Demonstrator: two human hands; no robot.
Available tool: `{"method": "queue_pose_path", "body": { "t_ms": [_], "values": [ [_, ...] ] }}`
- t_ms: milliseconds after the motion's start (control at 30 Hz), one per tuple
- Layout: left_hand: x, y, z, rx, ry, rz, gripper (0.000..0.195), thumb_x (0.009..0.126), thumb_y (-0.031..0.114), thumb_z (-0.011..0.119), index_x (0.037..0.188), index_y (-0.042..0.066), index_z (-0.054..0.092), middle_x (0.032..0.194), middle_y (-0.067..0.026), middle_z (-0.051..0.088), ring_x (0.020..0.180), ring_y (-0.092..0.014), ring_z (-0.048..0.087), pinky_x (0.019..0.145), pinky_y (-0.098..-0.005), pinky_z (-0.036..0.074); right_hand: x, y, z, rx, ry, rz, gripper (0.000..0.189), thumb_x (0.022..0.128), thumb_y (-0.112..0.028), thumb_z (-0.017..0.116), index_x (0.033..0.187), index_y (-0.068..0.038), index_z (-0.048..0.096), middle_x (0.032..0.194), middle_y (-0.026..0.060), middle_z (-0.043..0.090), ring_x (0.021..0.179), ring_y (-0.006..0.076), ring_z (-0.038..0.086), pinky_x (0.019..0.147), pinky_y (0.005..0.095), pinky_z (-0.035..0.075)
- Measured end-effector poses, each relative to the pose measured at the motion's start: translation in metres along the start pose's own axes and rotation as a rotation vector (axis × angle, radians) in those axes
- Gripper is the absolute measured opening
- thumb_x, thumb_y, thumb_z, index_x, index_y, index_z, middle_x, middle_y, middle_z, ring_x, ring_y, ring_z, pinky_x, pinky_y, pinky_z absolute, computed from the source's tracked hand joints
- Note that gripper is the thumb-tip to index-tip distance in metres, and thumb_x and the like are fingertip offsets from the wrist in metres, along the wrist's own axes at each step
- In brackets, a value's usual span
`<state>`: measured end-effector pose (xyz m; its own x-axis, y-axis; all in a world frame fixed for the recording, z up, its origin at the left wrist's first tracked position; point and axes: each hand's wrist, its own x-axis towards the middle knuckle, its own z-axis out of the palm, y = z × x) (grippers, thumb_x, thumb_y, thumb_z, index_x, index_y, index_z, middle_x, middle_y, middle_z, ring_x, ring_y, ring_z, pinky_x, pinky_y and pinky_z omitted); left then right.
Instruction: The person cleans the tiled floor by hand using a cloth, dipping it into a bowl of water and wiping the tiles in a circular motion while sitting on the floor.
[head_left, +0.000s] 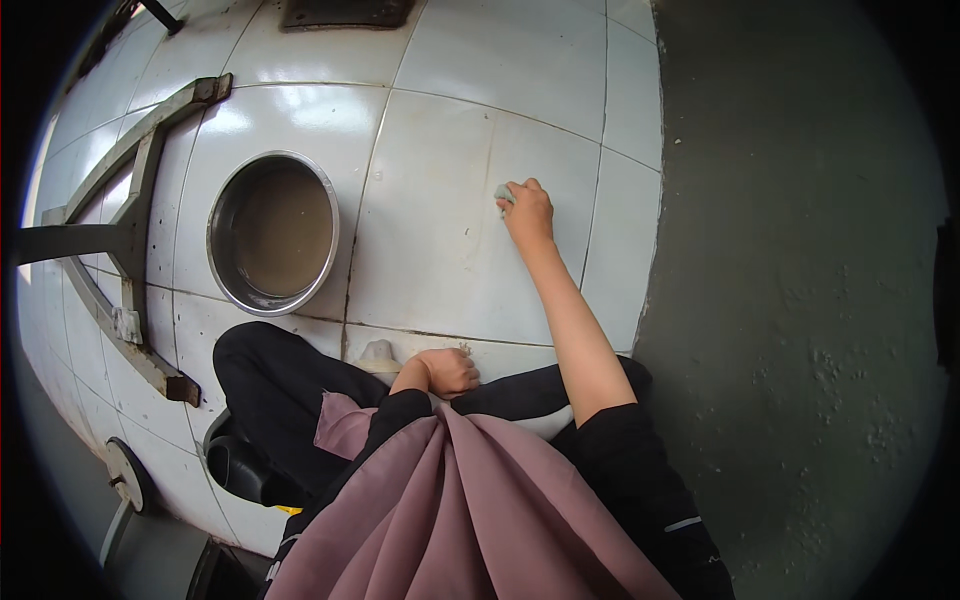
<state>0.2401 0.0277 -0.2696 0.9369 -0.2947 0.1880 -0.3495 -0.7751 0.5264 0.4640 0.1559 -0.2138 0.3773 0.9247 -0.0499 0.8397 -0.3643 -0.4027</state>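
My right hand (531, 214) pinches a small pale grey-green cloth or sponge (504, 194) against the white tiled floor (427, 187). That tile carries faint brownish streaks and a few specks. The right arm reaches out straight ahead of me. Near my lap, between my dark-trousered knees, my left hand (450, 373) is curled into a fist, with nothing seen in it. To the left of the right hand stands a round stainless steel basin (335, 247), partly filled with murky brown water (285, 225).
A metal stand base (135, 202) with splayed legs rests on the tiles at the left. A dark flat object (345, 11) lies at the far edge. Along the right, the tiles meet a rough grey surface (765, 225). A wheel-like disc (127, 474) is at lower left.
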Motion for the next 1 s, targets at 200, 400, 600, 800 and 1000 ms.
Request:
{"method": "queue_pose_path", "body": {
  "t_ms": [200, 400, 600, 800, 1000],
  "values": [
    [-0.002, 0.001, 0.003, 0.002, 0.020, -0.010, 0.016, 0.068, 0.027, 0.056, 0.072, 0.011, 0.054, 0.072, -0.0032, 0.054, 0.069, -0.021, 0.058, 0.065, -0.0342, 0.049, -0.102, -0.012, 0.009, 0.045, 0.053, -0.035, 0.026, 0.069, -0.009, 0.072, 0.094, -0.006, 0.066, 0.086, 0.0101, 0.056, 0.082, 0.0288, 0.056, 0.071, 0.0384, 0.048],
    [0.001, 0.002, 0.015, -0.068, 0.158, -0.010, 0.017, 0.078, 0.025, 0.054, 0.074, 0.010, 0.058, 0.069, -0.0054, 0.059, 0.064, -0.020, 0.059, 0.065, -0.0366, 0.047, -0.038, -0.005, 0.010, 0.042, 0.109, 0.037, 0.022, 0.073, -0.012, 0.070, 0.094, -0.009, 0.065, 0.090, 0.0077, 0.056, 0.082, 0.0279, 0.056, 0.068, 0.0399, 0.048],
    [-0.001, 0.004, 0.009, -0.090, 0.090, -0.003, 0.017, 0.069, 0.027, 0.056, 0.072, 0.010, 0.054, 0.071, -0.0031, 0.054, 0.069, -0.020, 0.058, 0.065, -0.0334, 0.048, 0.037, -0.011, 0.001, 0.005, 0.084, 0.031, 0.021, 0.072, -0.010, 0.071, 0.091, -0.005, 0.066, 0.086, 0.0142, 0.057, 0.079, 0.0324, 0.057, 0.070, 0.0403, 0.048],
    [0.005, 0.010, 0.022, 0.018, 0.041, -0.029, 0.019, 0.069, 0.028, 0.056, 0.072, 0.009, 0.054, 0.071, -0.0040, 0.054, 0.069, -0.022, 0.058, 0.065, -0.0349, 0.047, 0.036, -0.005, -0.004, 0.024, 0.094, 0.021, 0.026, 0.072, -0.011, 0.071, 0.097, -0.003, 0.066, 0.087, 0.0124, 0.057, 0.078, 0.0295, 0.059, 0.069, 0.0382, 0.049],
    [-0.004, 0.008, 0.012, 0.037, 0.055, -0.050, 0.020, 0.068, 0.028, 0.057, 0.072, 0.009, 0.054, 0.072, -0.0043, 0.055, 0.069, -0.023, 0.059, 0.065, -0.0355, 0.047, 0.033, -0.021, 0.003, -0.046, 0.019, 0.068, 0.025, 0.075, -0.016, 0.070, 0.099, -0.008, 0.066, 0.095, 0.0119, 0.058, 0.087, 0.0293, 0.059, 0.075, 0.0391, 0.049]
  ]
}}
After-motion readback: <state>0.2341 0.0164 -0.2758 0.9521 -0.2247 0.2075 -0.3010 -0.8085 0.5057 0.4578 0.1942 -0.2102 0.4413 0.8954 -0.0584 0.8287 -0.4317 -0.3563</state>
